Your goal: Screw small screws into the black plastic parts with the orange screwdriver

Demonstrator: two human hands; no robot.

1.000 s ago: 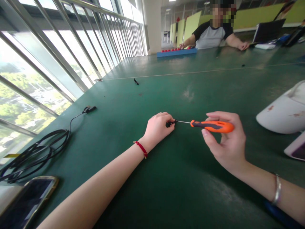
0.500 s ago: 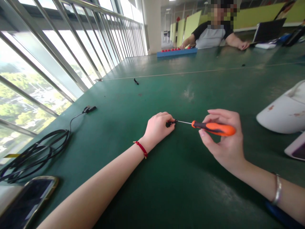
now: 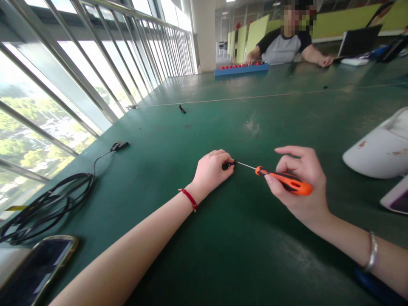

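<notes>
My left hand [image 3: 213, 171] rests on the green table and pinches a small black part [image 3: 228, 165] between thumb and fingers; its exact kind is too small to make out. An orange and black screwdriver [image 3: 287, 180] lies across my right hand [image 3: 304, 187], its handle held between the thumb and curled fingers while the index finger is stretched out. The thin metal shaft points left, and its tip meets the end of the black part at my left fingertips.
Left lie a coiled black cable [image 3: 73, 191] and a phone [image 3: 38, 267]. A white container [image 3: 379, 148] stands right. Farther off are a small black piece [image 3: 182, 109] and a blue strip with red pieces [image 3: 241, 70], by a seated person [image 3: 283, 46]. A metal railing [image 3: 127, 46] runs along the left.
The screwdriver handle has turned and tilted lower, and my right index finger has lifted away from it. My left hand stays put. The blue strip has shifted slightly right.
</notes>
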